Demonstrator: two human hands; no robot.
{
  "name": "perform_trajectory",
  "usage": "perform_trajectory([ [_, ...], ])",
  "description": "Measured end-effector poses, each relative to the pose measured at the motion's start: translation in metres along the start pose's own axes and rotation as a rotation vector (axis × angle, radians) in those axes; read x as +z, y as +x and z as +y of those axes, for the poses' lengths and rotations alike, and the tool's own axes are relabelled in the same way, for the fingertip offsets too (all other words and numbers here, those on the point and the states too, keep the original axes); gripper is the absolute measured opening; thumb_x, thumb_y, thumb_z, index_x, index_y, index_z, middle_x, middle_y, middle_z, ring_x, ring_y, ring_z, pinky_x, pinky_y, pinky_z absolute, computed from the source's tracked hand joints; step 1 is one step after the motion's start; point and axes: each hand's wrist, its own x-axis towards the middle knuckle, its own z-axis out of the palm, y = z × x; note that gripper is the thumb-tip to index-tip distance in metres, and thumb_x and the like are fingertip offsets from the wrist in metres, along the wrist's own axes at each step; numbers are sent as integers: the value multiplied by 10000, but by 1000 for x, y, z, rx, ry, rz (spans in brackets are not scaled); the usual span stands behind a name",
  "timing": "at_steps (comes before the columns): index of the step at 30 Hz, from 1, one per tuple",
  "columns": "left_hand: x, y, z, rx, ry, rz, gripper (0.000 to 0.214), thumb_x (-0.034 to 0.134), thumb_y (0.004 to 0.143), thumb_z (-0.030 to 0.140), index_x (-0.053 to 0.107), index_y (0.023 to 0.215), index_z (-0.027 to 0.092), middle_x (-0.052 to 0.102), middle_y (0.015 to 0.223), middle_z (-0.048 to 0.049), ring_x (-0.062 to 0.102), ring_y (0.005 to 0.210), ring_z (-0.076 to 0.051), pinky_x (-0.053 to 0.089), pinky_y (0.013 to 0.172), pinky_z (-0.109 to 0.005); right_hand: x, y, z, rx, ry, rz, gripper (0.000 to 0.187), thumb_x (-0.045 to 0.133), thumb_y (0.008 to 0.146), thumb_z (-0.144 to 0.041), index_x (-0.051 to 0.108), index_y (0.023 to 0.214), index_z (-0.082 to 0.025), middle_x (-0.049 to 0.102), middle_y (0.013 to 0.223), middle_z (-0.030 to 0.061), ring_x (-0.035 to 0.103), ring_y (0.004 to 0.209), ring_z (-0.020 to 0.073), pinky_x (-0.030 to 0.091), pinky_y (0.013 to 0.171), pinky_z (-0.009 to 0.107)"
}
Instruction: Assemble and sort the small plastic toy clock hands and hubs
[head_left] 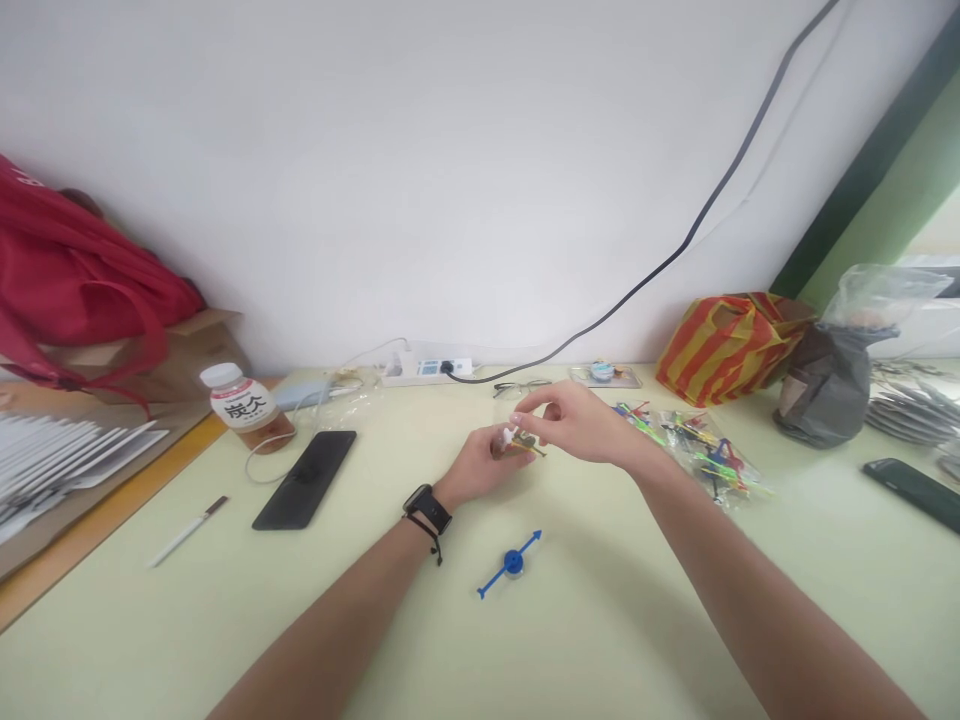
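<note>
Above the middle of the table, my left hand (486, 465) is closed around a small clear plastic bag (517, 438) with little white, yellow and dark pieces showing through. My right hand (574, 425) reaches over from the right, its thumb and index finger pinched at the bag's upper edge; the exact contents are too small to make out. Nearer to me lies a blue arrow spinner (513, 563) with a round hub, touched by neither hand. To the right are several clear bags of colourful plastic arrow spinners (716, 460), partly behind my right forearm.
On the left are a black phone (304, 480), a pen (187, 531), a drink bottle (247, 408) and stacked white cards (67, 470). Glasses (522, 386) and a power strip (427, 370) lie by the wall. A striped bag (724, 345), grey bag (825, 385) and dark case (915, 492) are right.
</note>
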Motion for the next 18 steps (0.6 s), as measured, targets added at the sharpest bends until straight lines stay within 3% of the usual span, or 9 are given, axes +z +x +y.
perform_trajectory([
  [3,-1,0,-3,5,26,3,294,760,836,438,718,883,151,564,685,30,439,619,-115,332,575,-245,4,-1,-2,-39,-10,-31,322,578,939,-409,821,930,-198,721,747,17,542,566,118,353,535,249],
  [8,-1,0,-4,46,1,-26,311,750,845,444,707,938,150,572,758,15,464,691,-130,361,625,-250,11,-2,5,-79,-52,-120,263,590,935,-373,815,955,-238,738,809,5,533,569,120,350,535,254],
  [13,-1,1,1,20,66,6,317,744,849,460,725,961,164,494,679,39,364,606,-105,295,563,-247,8,-2,8,-63,-125,161,208,647,897,-332,728,1051,-219,740,1071,50,626,738,153,414,649,267],
  [18,-3,0,4,-22,64,92,364,786,802,500,736,964,178,555,680,15,455,629,-139,368,583,-272,10,-11,-20,-217,-109,350,40,626,902,-245,635,898,-206,685,882,17,568,707,142,385,649,264],
])
